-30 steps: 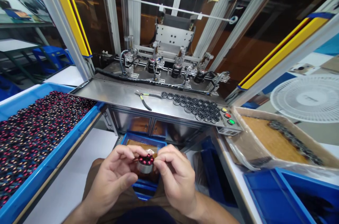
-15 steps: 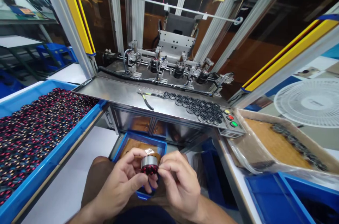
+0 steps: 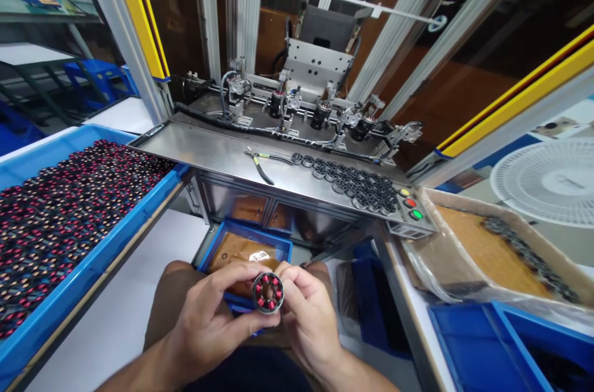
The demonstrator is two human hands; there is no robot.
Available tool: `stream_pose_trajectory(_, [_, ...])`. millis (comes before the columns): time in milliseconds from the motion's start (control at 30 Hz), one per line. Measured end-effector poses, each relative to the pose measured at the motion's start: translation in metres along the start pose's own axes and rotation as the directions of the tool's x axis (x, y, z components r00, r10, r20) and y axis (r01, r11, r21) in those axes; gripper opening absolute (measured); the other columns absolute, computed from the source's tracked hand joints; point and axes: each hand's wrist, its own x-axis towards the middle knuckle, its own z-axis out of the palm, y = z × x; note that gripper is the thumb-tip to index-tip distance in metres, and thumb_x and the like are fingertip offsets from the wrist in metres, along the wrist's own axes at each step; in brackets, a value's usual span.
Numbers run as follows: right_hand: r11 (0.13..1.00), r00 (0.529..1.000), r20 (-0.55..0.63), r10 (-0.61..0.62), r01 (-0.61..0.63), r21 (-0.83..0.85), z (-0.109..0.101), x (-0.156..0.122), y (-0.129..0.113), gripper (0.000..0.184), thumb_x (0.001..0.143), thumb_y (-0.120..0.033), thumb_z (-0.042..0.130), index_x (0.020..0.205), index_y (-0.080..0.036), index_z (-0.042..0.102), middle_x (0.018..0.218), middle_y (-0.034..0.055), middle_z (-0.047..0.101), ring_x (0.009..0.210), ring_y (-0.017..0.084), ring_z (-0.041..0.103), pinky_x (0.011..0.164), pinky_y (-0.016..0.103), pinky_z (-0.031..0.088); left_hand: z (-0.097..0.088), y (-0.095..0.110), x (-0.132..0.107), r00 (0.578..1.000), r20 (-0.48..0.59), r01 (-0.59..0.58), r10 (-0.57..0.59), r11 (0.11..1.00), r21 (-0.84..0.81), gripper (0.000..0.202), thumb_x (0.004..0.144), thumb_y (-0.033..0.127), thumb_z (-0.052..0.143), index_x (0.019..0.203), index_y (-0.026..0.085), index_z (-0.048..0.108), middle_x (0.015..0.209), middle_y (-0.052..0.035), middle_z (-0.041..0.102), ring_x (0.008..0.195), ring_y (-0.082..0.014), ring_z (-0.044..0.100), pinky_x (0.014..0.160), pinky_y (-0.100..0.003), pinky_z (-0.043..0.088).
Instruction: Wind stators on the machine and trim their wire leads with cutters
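A round motor stator (image 3: 268, 293) with red coils inside a metal ring is held above my lap, its open end tilted up at me. My left hand (image 3: 223, 302) grips it from the left, thumb below and fingers along the top. At its right edge, my right hand (image 3: 304, 305) has thumb and fingers closed against the rim. Whether a wire end lies between those right fingertips cannot be made out. Beneath the hands a blue bin (image 3: 218, 250) with brown sheet inside is partly hidden.
On my left, a blue tray (image 3: 116, 219) holds many red-coiled stators. Pliers (image 3: 262, 166) and several black-and-silver rings (image 3: 352, 182) lie on the metal ledge (image 3: 199, 148) before the machine. Coloured buttons (image 3: 411, 202), a lined carton (image 3: 492, 250) and a white fan (image 3: 552, 182) are right.
The stator has turned from side-on to showing its coiled open end. My left fingers have come round its top, and my right hand stays at its right edge. The camera view has shifted slightly.
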Motion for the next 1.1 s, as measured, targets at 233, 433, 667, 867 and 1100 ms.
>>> stream_pose_trajectory(233, [0.999, 0.999, -0.028, 0.033, -0.032, 0.021, 0.0, 0.0, 0.001, 0.026, 0.088, -0.032, 0.067, 0.067, -0.017, 0.06, 0.06, -0.0023, 0.059, 0.049, 0.008, 0.05, 0.05, 0.02, 0.039, -0.002, -0.004, -0.005, 1.0, 0.023, -0.001, -0.001, 0.996, 0.084, 0.06, 0.074, 0.015, 0.08, 0.127, 0.024, 0.053, 0.109, -0.005, 0.073, 0.091, -0.0164, 0.074, 0.083, -0.02, 0.06])
stream_pose_trajectory(433, [1.0, 0.999, -0.026, 0.02, -0.02, -0.001, -0.002, 0.0, 0.001, 0.025, 0.087, -0.033, 0.068, 0.069, -0.017, 0.06, 0.061, -0.0022, 0.058, 0.05, 0.008, 0.05, 0.05, 0.021, 0.04, -0.003, -0.003, -0.003, 1.0, 0.029, -0.006, 0.002, 0.994, 0.113, 0.059, 0.073, 0.014, 0.081, 0.125, 0.022, 0.053, 0.107, -0.0049, 0.074, 0.093, -0.0161, 0.074, 0.086, -0.02, 0.059])
stream_pose_trajectory(667, [0.999, 1.0, -0.021, 0.008, -0.008, -0.031, -0.005, 0.001, 0.001, 0.028, 0.086, -0.036, 0.069, 0.069, -0.017, 0.059, 0.064, -0.0026, 0.054, 0.051, 0.008, 0.051, 0.049, 0.02, 0.041, -0.002, -0.003, -0.005, 0.999, 0.038, -0.026, 0.024, 0.998, 0.05, 0.062, 0.073, 0.005, 0.077, 0.128, 0.022, 0.053, 0.113, -0.0062, 0.073, 0.098, -0.0168, 0.072, 0.088, -0.022, 0.059])
stream_pose_trajectory(867, [0.999, 0.999, -0.034, 0.035, -0.036, -0.014, -0.007, 0.0, 0.003, 0.031, 0.084, -0.041, 0.071, 0.071, -0.016, 0.058, 0.067, -0.0024, 0.054, 0.05, 0.008, 0.049, 0.046, 0.02, 0.041, -0.003, -0.004, -0.011, 0.998, 0.063, 0.033, -0.031, 0.999, -0.043, 0.066, 0.075, -0.004, 0.068, 0.132, 0.026, 0.051, 0.121, -0.0073, 0.07, 0.11, -0.0208, 0.068, 0.094, -0.03, 0.058])
stream_pose_trajectory(1100, [0.991, 0.999, -0.044, -0.024, 0.018, -0.131, -0.004, 0.0, -0.004, 0.03, 0.086, -0.041, 0.068, 0.071, -0.017, 0.058, 0.069, -0.0021, 0.051, 0.05, 0.008, 0.05, 0.044, 0.021, 0.041, -0.001, 0.0, -0.015, 0.99, 0.081, 0.127, -0.118, 0.984, -0.128, 0.066, 0.078, -0.007, 0.063, 0.131, 0.031, 0.051, 0.126, -0.0039, 0.068, 0.114, -0.0181, 0.066, 0.095, -0.026, 0.056])
